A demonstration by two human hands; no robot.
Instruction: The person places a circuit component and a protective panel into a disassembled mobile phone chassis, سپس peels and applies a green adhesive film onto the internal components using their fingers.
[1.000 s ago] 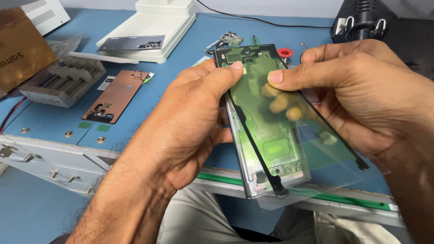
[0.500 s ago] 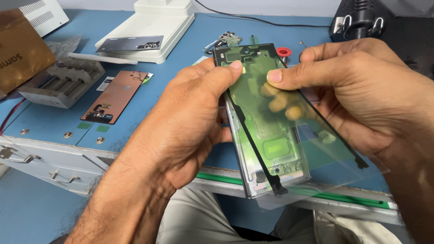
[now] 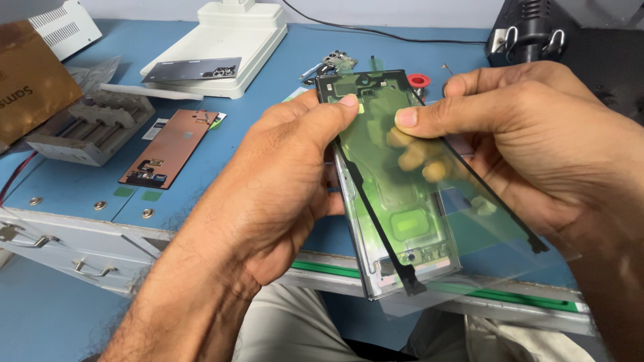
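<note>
Left hand (image 3: 282, 181) and right hand (image 3: 530, 147): both pinched on green adhesive film sheet (image 3: 416, 181), above phone frame (image 3: 402, 255); copper-coloured back panel (image 3: 169, 149) left of frame

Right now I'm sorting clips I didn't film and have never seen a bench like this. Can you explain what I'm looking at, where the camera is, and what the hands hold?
The camera sits on the person's head and looks down at their own two bare hands; there is no robot. The left hand and right hand together hold a clear film with a thin black adhesive outline, thumbs pinching its top edge, over a phone frame beneath it. They work over a blue workbench. On it lie a copper-coloured phone panel, a grey ridged tray, a white machine with a dark phone back cover on it, and a small red ring. A black device stands at the far right.
</note>
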